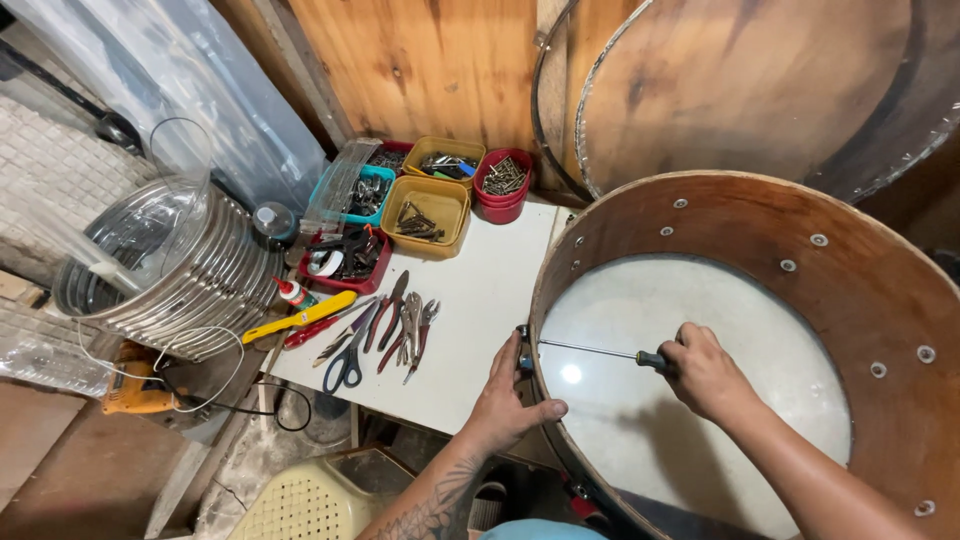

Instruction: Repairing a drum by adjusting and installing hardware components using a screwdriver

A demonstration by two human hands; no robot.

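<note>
A large wooden drum shell (870,290) lies open side up, its pale skin (700,400) forming the bottom. My right hand (705,372) is inside the shell, closed on the dark handle of a long screwdriver (590,348) whose shaft points left to the inner wall. My left hand (505,395) grips the shell's near-left rim from outside, fingers on a small metal fitting (522,345) and thumb hooked over the edge.
On the white table (480,300) lie pliers and scissors (385,335), a yellow tool (300,318) and several tubs of screws and bits (430,195). A stack of metal hoops (190,270) stands at left, an orange drill (135,390) on the floor, more drum shells (760,90) behind.
</note>
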